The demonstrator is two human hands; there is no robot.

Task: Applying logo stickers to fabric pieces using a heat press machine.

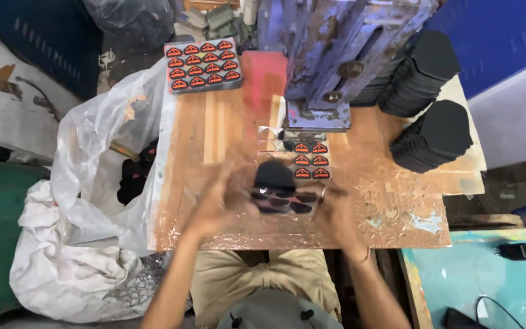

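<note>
At the far left we see a clear plastic bag point(101, 146) holding dark pieces, slumped over a white sack point(62, 268) beside the wooden workbench point(214, 183). Our left hand point(214, 204) is blurred, fingers spread, at the left edge of a clear sheet of dark badge shapes point(284, 201) lying on the bench near its front edge; we cannot tell whether it grips the sheet. A black patch point(273, 175) lies on top of the sheet. Our right hand point(336, 213) touches the sheet's right edge, its grip also unclear. Behind, orange-and-black badges point(310, 159) sit under the worn blue press point(336, 61). A tray of the same badges point(203, 66) lies at the back left, and stacks of black patches point(430, 103) stand at the right.
</note>
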